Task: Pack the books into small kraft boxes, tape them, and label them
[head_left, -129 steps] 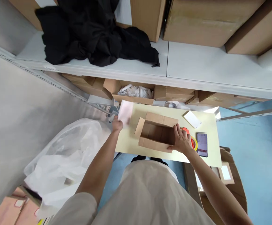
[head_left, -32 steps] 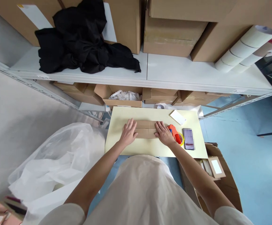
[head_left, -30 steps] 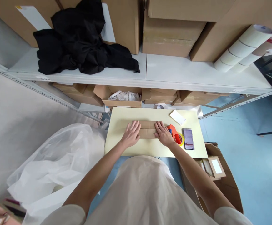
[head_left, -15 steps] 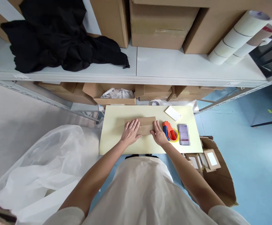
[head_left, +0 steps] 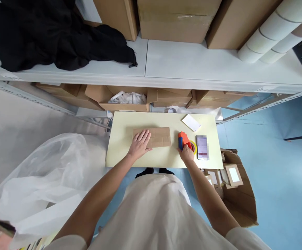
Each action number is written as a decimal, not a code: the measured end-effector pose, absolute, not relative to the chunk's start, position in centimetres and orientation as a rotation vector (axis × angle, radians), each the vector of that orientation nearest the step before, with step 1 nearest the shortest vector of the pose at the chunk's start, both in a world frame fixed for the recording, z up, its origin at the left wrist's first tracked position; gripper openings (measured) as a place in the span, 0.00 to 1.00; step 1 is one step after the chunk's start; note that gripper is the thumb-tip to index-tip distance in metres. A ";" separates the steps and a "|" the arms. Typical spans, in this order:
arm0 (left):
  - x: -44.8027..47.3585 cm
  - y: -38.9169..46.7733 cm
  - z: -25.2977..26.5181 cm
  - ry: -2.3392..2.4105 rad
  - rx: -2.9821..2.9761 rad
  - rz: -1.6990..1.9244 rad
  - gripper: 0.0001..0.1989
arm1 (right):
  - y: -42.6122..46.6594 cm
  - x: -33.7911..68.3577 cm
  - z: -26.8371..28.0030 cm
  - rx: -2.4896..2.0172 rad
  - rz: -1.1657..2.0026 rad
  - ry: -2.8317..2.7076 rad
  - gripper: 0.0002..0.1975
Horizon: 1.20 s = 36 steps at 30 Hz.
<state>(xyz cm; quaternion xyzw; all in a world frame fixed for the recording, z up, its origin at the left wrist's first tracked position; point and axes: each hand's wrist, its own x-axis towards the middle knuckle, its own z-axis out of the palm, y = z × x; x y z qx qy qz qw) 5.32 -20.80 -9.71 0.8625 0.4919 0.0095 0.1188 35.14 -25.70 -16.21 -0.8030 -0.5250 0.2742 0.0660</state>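
A small brown cardboard box point(head_left: 160, 137) lies on the pale yellow table point(head_left: 122, 154). My left hand point(head_left: 140, 144) rests flat on the box's left part, fingers stretched out. To the right of the box, my right hand point(head_left: 186, 153) is closed round the handle of a red and blue tape dispenser point(head_left: 184, 138) that carries a roll of yellow tape point(head_left: 194, 147). Just right of the dispenser lies a phone point(head_left: 202, 147), its screen blurred. Behind these, a white card-like piece point(head_left: 191, 122) lies near the table's far edge.
A grey shelf point(head_left: 177, 64) with cartons, black cloth point(head_left: 62, 38) and white rolls point(head_left: 268, 33) stands behind the table. On the floor are a big translucent plastic bag point(head_left: 52, 173) at left and an open carton point(head_left: 241, 205) holding small boxes at right.
My right hand has left the box's right end and moved right onto the tape dispenser, taking hold of it. My left hand stays on the box. The view has shifted slightly.
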 end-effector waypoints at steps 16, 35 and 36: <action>4.2 -23.5 -9.8 1.364 2.514 0.170 0.37 | -16.4 29.8 -0.9 -1.511 1.424 -1.733 0.28; 5.4 -20.2 -5.5 0.964 0.433 0.772 0.20 | -15.3 29.3 -1.7 -1.512 1.414 -1.998 0.27; 5.5 -20.2 -5.5 0.957 0.396 0.795 0.19 | -15.3 29.4 -1.8 -1.517 1.413 -1.994 0.27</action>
